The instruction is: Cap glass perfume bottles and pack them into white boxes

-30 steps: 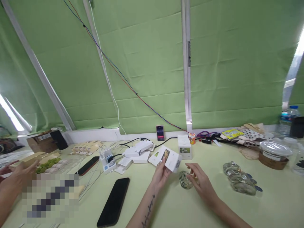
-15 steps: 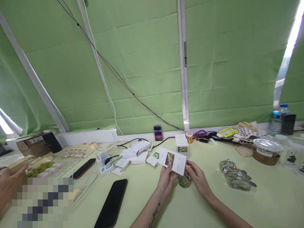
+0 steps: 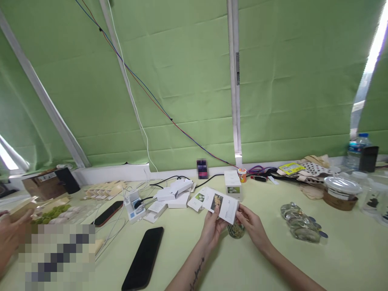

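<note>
Between my two hands is a white printed carton (image 3: 229,207), flat-looking, with a photo of pale dried flowers on its face. My left hand (image 3: 212,227) is closed on its lower left part, thumb across the photo. At the right edge, the fingers of my right hand (image 3: 254,227) pinch it. Just below the carton is a small round glass container (image 3: 236,231) with greenish contents, its upper part hidden. Behind stands an upright white box (image 3: 233,184) with a flower picture. A white carton with a green picture (image 3: 197,199) lies at the left, partly covered.
Several white boxes (image 3: 178,201) lie in a pile near a power strip (image 3: 133,207) with cables. A black phone (image 3: 144,258) is left of my arms. Clear glass pieces (image 3: 298,224) lie at the right. Another person's hand (image 3: 16,226) works at the far left.
My hands and the carton stay almost in place. The view has shifted very slightly, and the other person's hand at the left has moved a little.
</note>
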`<state>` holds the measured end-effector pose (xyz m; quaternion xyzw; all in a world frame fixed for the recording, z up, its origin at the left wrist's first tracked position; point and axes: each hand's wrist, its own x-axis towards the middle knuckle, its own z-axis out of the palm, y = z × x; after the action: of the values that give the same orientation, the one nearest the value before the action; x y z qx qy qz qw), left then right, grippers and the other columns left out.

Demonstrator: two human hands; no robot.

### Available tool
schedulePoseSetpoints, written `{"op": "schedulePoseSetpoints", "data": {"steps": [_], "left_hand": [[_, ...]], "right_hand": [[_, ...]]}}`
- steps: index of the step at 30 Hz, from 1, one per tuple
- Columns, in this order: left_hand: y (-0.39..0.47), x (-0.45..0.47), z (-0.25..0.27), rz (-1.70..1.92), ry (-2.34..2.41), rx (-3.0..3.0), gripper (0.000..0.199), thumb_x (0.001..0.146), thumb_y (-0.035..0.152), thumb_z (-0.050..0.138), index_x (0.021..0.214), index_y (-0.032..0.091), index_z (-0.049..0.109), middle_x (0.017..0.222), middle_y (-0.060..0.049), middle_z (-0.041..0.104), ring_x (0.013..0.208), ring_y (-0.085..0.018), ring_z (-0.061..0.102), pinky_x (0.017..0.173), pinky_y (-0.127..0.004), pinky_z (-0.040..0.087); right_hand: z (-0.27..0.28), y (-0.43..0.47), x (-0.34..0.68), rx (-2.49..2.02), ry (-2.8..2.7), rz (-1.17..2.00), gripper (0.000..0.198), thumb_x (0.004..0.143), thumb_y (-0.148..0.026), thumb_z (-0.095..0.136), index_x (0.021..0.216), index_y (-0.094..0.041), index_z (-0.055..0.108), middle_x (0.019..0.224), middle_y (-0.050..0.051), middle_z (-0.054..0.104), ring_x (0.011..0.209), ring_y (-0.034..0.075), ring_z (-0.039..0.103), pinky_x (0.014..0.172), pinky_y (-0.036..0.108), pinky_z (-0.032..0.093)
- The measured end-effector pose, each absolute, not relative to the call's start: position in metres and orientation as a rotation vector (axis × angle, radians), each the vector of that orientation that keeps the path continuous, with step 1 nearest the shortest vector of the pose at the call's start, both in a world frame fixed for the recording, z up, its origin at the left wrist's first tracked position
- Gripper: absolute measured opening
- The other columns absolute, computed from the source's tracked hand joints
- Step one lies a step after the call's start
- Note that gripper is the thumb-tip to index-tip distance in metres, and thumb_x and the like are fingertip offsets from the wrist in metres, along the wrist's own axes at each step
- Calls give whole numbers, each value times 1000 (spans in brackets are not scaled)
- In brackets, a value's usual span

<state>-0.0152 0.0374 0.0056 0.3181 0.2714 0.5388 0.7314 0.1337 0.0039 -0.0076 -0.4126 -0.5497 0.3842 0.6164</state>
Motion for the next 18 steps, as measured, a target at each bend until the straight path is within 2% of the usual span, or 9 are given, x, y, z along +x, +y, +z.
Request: {"op": "schedulePoseSetpoints", "data": {"steps": [3, 8, 10, 14, 16, 18], "left_hand": [[36, -16, 5, 1197, 605, 717, 49, 73, 34, 77, 112, 13, 55, 113, -18, 67, 96, -30, 68, 77, -39, 58], [37, -20, 4, 1176, 696, 806, 53, 70, 38, 78, 112, 16, 54, 111, -16, 68, 93, -30, 69, 71, -37, 59], [38, -22, 7, 1177, 728, 839, 54, 70, 39, 78, 112, 16, 54, 110, -16, 69, 90, -30, 70, 67, -35, 60], [41, -26, 14, 1142, 769, 806, 47, 76, 43, 72, 107, 11, 57, 103, -18, 71, 75, -26, 72, 60, -32, 59], [44, -27, 15, 1108, 784, 745, 44, 79, 43, 68, 105, 9, 58, 99, -19, 71, 70, -25, 72, 58, -31, 59], [46, -29, 16, 1118, 782, 695, 45, 80, 40, 69, 111, 10, 55, 99, -17, 71, 70, -25, 72, 57, -32, 60]], "right_hand": [[-10, 5, 134, -952, -1264, 899, 51, 83, -50, 57, 120, -15, 59, 114, 12, 68, 96, 27, 65, 79, 36, 55], [-12, 10, 136, -974, -1276, 915, 47, 80, -46, 61, 114, -15, 59, 93, 10, 72, 68, 22, 67, 64, 35, 56], [-11, 11, 138, -955, -1299, 923, 43, 78, -43, 62, 113, -17, 60, 96, 9, 72, 74, 23, 67, 69, 36, 56], [-9, 9, 138, -917, -1321, 913, 48, 79, -41, 60, 122, -19, 54, 110, 11, 68, 102, 27, 62, 89, 40, 50], [-7, 6, 135, -917, -1321, 901, 56, 83, -40, 56, 133, -20, 41, 108, 10, 68, 99, 25, 63, 87, 39, 51], [-4, 3, 131, -954, -1299, 832, 61, 84, -38, 53, 138, -22, 29, 108, 9, 65, 89, 22, 65, 78, 37, 55]]}}
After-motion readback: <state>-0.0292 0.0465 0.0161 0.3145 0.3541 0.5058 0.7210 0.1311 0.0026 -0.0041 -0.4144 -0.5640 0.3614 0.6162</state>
